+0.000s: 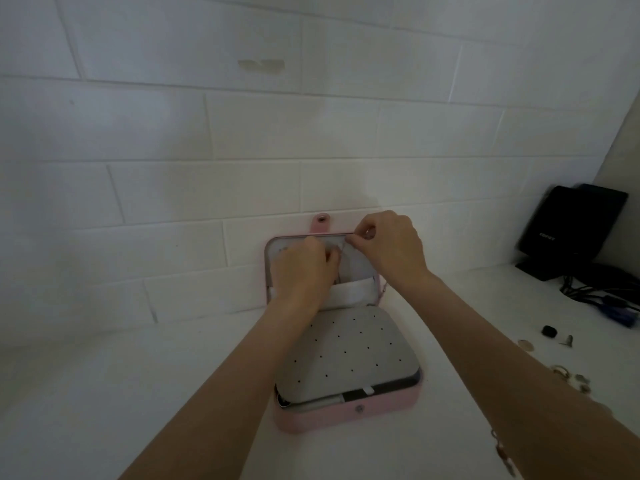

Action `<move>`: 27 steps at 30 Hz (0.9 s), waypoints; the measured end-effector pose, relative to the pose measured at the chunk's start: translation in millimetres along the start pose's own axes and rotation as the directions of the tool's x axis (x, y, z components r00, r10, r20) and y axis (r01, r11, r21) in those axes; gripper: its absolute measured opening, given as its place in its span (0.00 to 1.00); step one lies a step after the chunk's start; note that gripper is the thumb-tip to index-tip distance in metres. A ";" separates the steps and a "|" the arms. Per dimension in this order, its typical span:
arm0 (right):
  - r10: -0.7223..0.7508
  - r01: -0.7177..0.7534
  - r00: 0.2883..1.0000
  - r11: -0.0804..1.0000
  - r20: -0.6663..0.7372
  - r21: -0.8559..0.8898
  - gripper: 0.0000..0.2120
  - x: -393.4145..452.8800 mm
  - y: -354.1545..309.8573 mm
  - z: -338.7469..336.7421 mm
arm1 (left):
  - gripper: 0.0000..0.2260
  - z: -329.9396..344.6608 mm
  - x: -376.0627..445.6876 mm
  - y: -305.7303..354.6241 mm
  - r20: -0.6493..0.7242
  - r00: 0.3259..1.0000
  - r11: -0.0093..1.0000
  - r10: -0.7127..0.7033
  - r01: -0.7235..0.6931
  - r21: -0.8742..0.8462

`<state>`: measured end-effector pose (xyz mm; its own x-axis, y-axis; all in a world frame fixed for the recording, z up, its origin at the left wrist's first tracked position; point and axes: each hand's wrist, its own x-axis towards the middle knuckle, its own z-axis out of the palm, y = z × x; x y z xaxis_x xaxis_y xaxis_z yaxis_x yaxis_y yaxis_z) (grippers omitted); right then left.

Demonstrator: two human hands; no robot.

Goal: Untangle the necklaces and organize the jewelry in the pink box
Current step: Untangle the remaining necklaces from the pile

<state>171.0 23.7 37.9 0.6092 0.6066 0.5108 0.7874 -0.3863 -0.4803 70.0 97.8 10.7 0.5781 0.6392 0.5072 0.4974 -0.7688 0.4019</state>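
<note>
pink leatherette marks the box (346, 415), open on the white table (104, 393) with its base nearest the person and a grey perforated pad (346, 351) lying over the tray. beyond it the lid (277, 249) stands up against the tiled wall (173, 133), a white pocket (349, 292) across its lower part. both hands work inside that lid: the left hand (301, 268) has its grip curled over something fine at the lining, and the right hand (388, 244) pinches narrowly at the lid's upper edge, seemingly on a thin chain (341, 252), though the strand is too small to be sure. this looks like the hanging step, fixing a necklace to the lid. the next move likely calls for a light, steady pull so the chain seats without re-knotting. loose rings (568, 375) and small bits lie well to the right, still to be sorted. farther right, a black stand (571, 230) and cables (602, 292) crowd that corner, apart from the work.
</note>
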 end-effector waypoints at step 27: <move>0.049 -0.006 0.901 0.995 0.432 -0.099 0.04 -29.5 30.7 -48.9 | 0.18 -7.0 -15.2 4.2 0.121 0.993 0.999 -0.012 0.017 -0.042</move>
<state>181.9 -40.0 43.0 0.5464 0.8276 0.1285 0.7891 -0.4573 -0.4102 58.8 84.7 10.0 0.6458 0.6461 0.4067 0.4798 -0.7578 0.4421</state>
